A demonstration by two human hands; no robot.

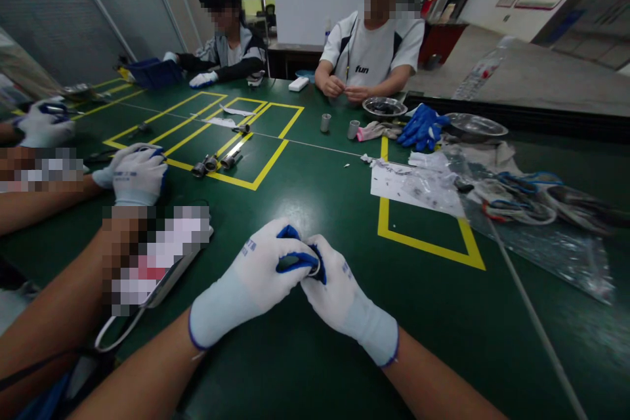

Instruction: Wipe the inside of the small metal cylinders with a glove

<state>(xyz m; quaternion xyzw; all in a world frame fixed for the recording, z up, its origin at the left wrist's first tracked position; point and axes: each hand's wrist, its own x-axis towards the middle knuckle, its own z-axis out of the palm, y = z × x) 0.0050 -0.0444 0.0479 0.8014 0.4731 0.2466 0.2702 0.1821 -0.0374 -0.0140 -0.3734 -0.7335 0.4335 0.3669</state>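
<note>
the left hand [266,269] and the right hand [337,285], both in white knitted gloves with blue palms, meet over the near part of the green desk [315,374]. their fingertips come together on a small part [315,270] held between them; only a pale curved edge of it shows, and the fingers hide the rest, so its full shape cannot be told. the left thumb and fingers bow around a dark gap, while the right fingers curl in on the part from the other side.

beyond the hands, three metal fittings [211,163] lie close together by the corner of a yellow tape outline [273,161], and another metal fitting [242,128] lies farther back near some torn paper. two grey cups [325,123] stand apart from each other toward the far side. to the right, a white sheet [394,184] carries small dark bits, with a clear plastic bag [566,266] beside it and blue gloves [424,128] behind it.

on the left, a co-worker's gloved hand [140,174] rests near a white device [184,269] with a cable. across the desk, a person in a white shirt [377,46] brings both bare hands together.
</note>
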